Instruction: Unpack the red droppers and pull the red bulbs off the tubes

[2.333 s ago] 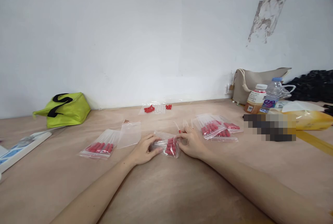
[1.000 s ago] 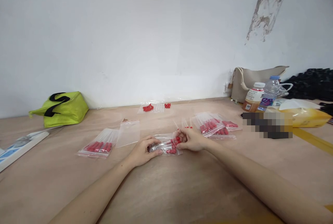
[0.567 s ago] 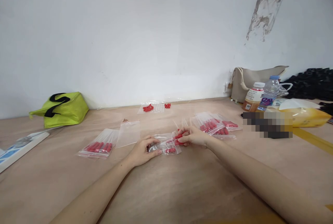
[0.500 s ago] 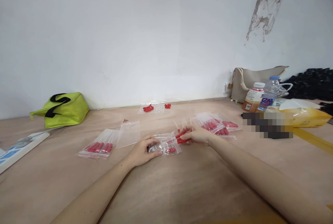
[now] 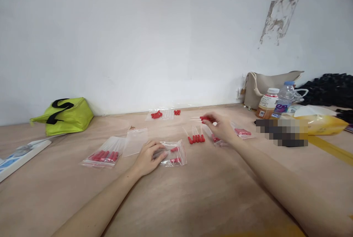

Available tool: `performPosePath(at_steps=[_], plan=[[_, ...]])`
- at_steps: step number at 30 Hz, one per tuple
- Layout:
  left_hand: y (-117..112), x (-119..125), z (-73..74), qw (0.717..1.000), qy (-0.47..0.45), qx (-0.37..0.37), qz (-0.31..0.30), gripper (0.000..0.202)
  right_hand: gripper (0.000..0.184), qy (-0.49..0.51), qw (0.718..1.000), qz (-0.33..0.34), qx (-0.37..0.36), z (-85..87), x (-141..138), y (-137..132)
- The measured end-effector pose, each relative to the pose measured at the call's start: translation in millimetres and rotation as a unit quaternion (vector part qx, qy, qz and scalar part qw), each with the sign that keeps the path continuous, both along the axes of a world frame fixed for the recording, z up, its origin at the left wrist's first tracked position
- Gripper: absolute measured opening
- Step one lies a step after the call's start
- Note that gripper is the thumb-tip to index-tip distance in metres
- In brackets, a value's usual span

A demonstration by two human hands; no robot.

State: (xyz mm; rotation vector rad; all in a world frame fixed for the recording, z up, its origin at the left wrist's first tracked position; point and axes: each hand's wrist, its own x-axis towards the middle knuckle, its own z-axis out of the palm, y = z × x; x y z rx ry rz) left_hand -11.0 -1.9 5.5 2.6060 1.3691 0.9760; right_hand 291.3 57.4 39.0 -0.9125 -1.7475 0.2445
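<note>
My left hand (image 5: 150, 157) is closed on the left end of a clear zip bag (image 5: 180, 152), pinning it against the table. Two red-ended pieces show inside the bag, their red ends toward its right side. Further right and back, my right hand (image 5: 217, 125) pinches droppers (image 5: 203, 119) with red rubber bulbs and thin clear tubes pointing left; how many is unclear. Just below them lies a row of several more droppers (image 5: 196, 139), bulbs toward me. Partly behind my right hand is a bag of droppers (image 5: 216, 139).
On the left lie a filled zip bag (image 5: 104, 154), a flat zip bag (image 5: 135, 141), a lime-green bag (image 5: 70, 117) and a power strip (image 5: 27, 158). Red bulbs and clear tubes (image 5: 156, 114) sit near the wall. Bottles (image 5: 268, 104) and a yellow tissue pack (image 5: 328, 121) stand right.
My right hand has moved from the bag's mouth up and to the right and now holds droppers there. The dropper row is uncovered. My left hand stays at the bag, which shifted slightly left.
</note>
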Motion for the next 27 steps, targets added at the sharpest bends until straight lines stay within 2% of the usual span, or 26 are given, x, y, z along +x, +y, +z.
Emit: performPosePath(at_steps=[2,5,10,21,27], plan=[[0,1,-1.1,1.0,0.008,-0.004,-0.015,0.022,0.017,-0.116,0.99,-0.012,0.079,-13.9,-11,0],[-1,1,-0.5,0.999,0.009,-0.026,-0.02,0.022,0.026,-0.251,0.957,0.008,0.145,-30.4,-22,-1],[-2,2,1.6,0.998,0.009,-0.065,-0.018,0.025,0.026,-0.375,0.914,0.014,0.153,-37.7,-28,-4],[-3,2,2.0,0.997,0.011,-0.079,-0.021,0.026,0.031,-0.441,0.891,0.012,0.113,-39.6,-31,-7],[-1,1,4.4,0.995,0.006,-0.096,-0.027,0.029,0.034,-0.415,0.907,-0.018,0.074,-37.6,-29,-13]])
